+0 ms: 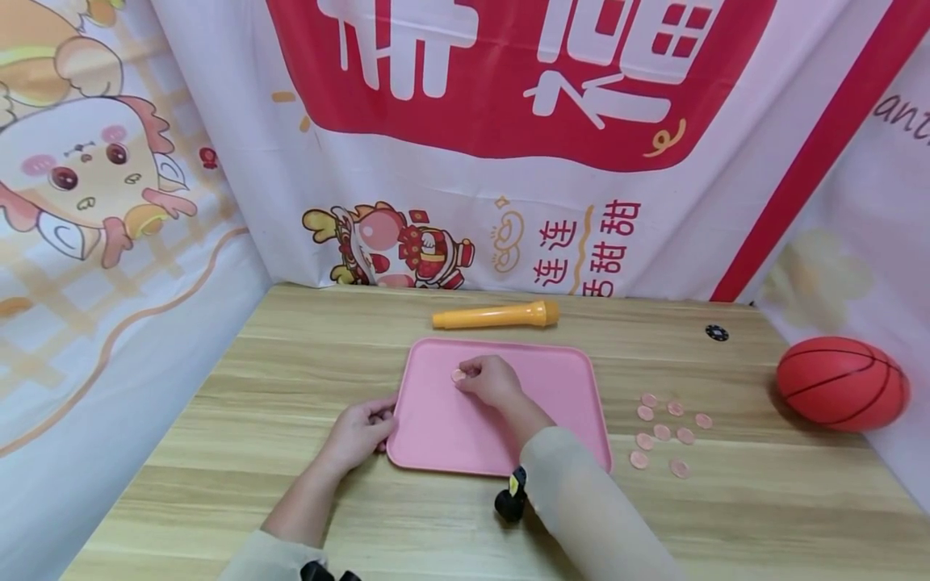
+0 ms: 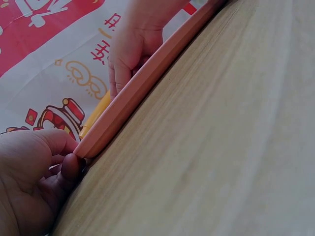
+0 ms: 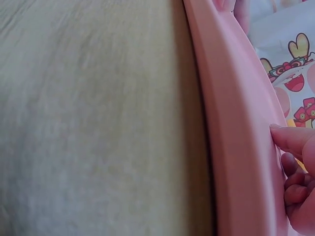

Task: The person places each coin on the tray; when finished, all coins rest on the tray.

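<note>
A shallow pink tray point(image 1: 436, 440) lies on the wooden table. My right hand point(image 1: 492, 381) is over its upper middle and pinches a small round pale pink disc point(image 1: 458, 375) between thumb and fingers. My left hand point(image 1: 358, 436) holds the tray's left edge; the left wrist view shows its thumb and fingers point(image 2: 69, 167) pinching the rim near a corner. In the right wrist view the right hand point(image 3: 300, 182) is low over the tray point(image 3: 236, 123), its disc hidden there. To the tray's right lie several similar loose discs point(image 1: 662, 432).
Behind the tray lies an orange toy microphone point(image 1: 494, 315). A red toy basketball point(image 1: 843, 383) sits at the table's right side, with a black-and-white chip point(image 1: 717, 332) farther back. Printed cloths point(image 1: 407, 161) hang behind and at both sides.
</note>
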`<state>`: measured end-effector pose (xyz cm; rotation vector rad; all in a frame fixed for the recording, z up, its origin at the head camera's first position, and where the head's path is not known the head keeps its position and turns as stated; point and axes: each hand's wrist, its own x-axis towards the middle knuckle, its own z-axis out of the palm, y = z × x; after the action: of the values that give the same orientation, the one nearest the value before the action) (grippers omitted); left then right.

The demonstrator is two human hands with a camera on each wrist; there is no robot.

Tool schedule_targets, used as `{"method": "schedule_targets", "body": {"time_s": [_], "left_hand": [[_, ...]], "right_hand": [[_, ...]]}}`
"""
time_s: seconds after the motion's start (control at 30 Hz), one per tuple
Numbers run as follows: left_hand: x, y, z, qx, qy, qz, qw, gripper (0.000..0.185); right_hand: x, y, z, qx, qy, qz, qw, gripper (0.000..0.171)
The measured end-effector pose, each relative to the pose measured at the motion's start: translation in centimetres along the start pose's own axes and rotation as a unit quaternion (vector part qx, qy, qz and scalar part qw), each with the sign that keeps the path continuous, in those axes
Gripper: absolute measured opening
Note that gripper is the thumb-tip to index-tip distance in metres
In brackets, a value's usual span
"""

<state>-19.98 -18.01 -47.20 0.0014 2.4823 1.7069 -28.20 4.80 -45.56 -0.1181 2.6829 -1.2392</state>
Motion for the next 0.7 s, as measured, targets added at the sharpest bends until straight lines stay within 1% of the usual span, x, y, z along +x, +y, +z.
{"method": "schedule_targets", "body": {"time_s": [0.13, 0.23, 0.33, 0.43, 0.57, 0.7], "left_hand": [[0.1, 0.0, 0.0, 0.003, 0.001, 0.001, 1.0000, 0.046], [0.2, 0.0, 0.0, 0.006, 0.001, 0.000, 1.0000, 0.046], [0.3, -0.1, 0.1, 0.007, 0.003, -0.004, 1.0000, 0.046], [0.3, -0.1, 0.1, 0.010, 0.006, -0.008, 0.9999, 0.046], [0.3, -0.2, 0.0, 0.014, 0.006, -0.006, 0.9999, 0.046], [0.3, -0.2, 0.0, 0.012, 0.005, -0.004, 0.9999, 0.046]], "right_hand": [[0.0, 0.1, -0.1, 0.006, -0.004, -0.001, 1.000, 0.036], [0.1, 0.5, -0.2, 0.033, -0.008, 0.003, 0.999, 0.037], [-0.2, 0.9, -0.6, 0.078, -0.012, 0.004, 0.997, 0.039], [-0.9, 1.2, -1.5, 0.106, -0.005, -0.008, 0.994, 0.040], [-2.5, 1.6, -3.1, 0.102, 0.014, -0.023, 0.994, 0.035], [-4.3, 2.6, -4.9, 0.094, 0.028, -0.020, 0.995, 0.036]]}}
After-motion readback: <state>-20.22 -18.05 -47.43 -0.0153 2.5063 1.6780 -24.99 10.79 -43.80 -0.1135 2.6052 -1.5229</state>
